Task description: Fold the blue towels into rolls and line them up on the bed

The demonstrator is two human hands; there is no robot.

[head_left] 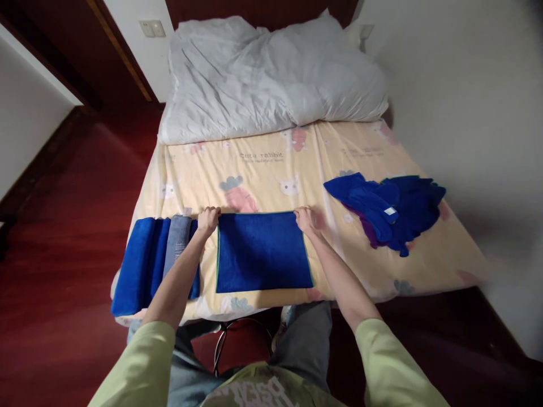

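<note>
A blue towel (263,254) with green edging lies flat in a rectangle near the bed's front edge. My left hand (209,219) pinches its far left corner, and my right hand (306,218) pinches the far right corner. Both hands are closed, low over the bedsheet. Left of the towel, partly behind my left forearm, several folded towels stand in a row: blue ones (133,265) and a grey one (177,240). Over on the right is a crumpled heap of blue cloths (407,206) with a white tag and a bit of purple cloth (368,229) beneath.
The bed wears a yellow sheet (203,175) printed with rabbits and carrots. A bunched white quilt (271,79) covers the head end. White walls (458,102) stand to the right; dark red floor (55,254) runs along the left. My legs are against the front edge.
</note>
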